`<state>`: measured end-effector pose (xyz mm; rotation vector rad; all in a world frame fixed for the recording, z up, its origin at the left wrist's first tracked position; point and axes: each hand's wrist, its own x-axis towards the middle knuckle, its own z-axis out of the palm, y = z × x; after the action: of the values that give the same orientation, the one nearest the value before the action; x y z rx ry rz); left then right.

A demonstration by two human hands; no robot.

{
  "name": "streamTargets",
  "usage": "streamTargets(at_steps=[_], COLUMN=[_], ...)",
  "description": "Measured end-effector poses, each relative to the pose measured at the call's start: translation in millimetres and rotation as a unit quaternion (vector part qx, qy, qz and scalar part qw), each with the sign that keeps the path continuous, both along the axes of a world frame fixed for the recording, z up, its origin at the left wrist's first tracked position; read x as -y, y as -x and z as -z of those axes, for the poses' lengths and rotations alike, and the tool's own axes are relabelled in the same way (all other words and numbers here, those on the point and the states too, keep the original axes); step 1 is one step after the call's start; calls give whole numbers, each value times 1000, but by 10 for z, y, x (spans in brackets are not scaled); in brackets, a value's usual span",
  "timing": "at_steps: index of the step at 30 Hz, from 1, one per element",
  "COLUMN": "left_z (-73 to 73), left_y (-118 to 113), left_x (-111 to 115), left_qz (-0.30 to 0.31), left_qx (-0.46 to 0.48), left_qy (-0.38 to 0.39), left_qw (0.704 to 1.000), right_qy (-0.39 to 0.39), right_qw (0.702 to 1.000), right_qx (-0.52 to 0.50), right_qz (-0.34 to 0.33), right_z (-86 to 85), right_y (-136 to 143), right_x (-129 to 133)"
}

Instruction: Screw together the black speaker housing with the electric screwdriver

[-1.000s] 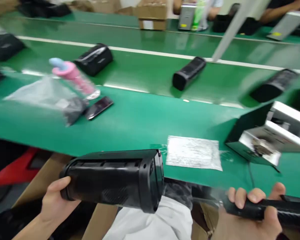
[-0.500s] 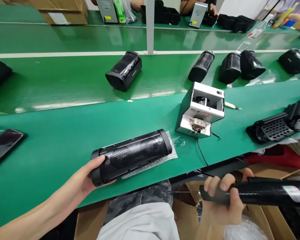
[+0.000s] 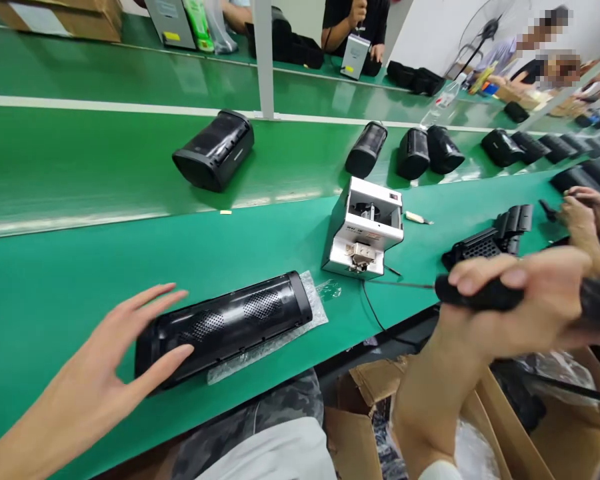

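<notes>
Head view shows first the long green table (image 3: 80, 267), which fills most of the frame. On it, at lower centre, a black speaker housing (image 3: 225, 325) lies on its side upon a clear bubble sheet (image 3: 300, 320). Left hand (image 3: 105, 373), at lower left, is spread open; its fingers (image 3: 165, 363) touch only the near end of the housing and grip nothing. Right hand (image 3: 510, 300), at right, is closed around a black electric screwdriver (image 3: 480, 297), with the thin bit pointing left. I judge the step is steadying the housing before fastening; the next move calls for a screw, probably from the white screw feeder (image 3: 363, 230) at centre. Its label is too small to read.
</notes>
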<state>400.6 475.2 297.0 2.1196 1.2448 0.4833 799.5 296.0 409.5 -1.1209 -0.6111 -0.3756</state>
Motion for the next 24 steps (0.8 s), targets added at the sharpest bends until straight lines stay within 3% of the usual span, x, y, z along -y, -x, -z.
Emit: streamTargets(at_steps=[3,7,11,16,21,24], left_z=[-69,-5,108,83,10,-41], left_y=[-387,-829,-920,-924,-995,-993], left_x=[-20,36,108,168,233,265], left_qz=[155,267,292,320,330,339], left_qx=[-25,-127,-161,-160,-142,-133], left_qy=[-66,-17,-20,-6,-8,-40], left_qw=[985,955,942,934,933,931], right_qy=[-22,10,49,92,137,133], right_qw=[997,994,985,981,975,978], right_qx=[77,99,139,102,62,87], right_qz=[5,-51,-90,-136,-162,-132], right_z=[-109,-63,35,73,-245,-472], right_y=[-143,-164,-118,-18,248,378], right_x=[-387,-617,-731,-659,-302,-354])
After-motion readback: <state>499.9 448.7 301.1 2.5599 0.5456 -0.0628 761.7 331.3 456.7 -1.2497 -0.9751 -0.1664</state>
